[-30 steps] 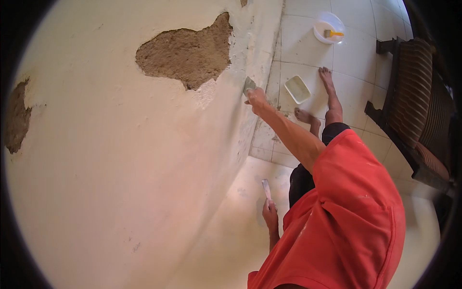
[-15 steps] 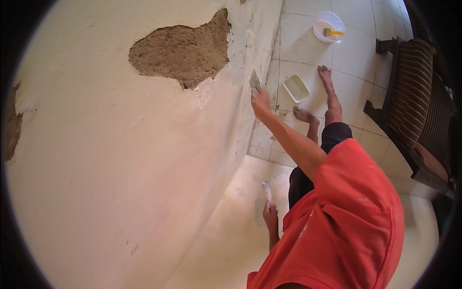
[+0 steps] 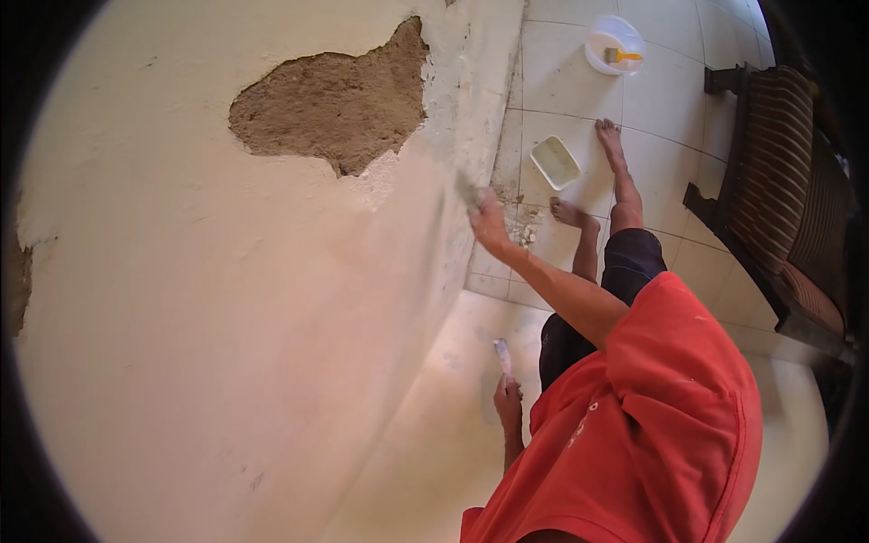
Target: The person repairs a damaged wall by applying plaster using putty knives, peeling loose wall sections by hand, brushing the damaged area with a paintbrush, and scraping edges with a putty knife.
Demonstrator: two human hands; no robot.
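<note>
Your right hand [image 3: 489, 224] grips a scraper [image 3: 468, 191], blurred, at the wall [image 3: 226, 362] near the bare brown patch [image 3: 335, 109]; your left hand [image 3: 509, 404] is wrapped around a putty knife [image 3: 504, 358], well apart from the scraper.

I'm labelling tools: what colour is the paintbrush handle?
The paintbrush handle is yellow-orange; the head view shows it best.

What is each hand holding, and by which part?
The left hand grips a narrow putty knife by one end, its other end free. The right hand holds a grey scraper by its near end; motion blur hides the exact grip.
</note>
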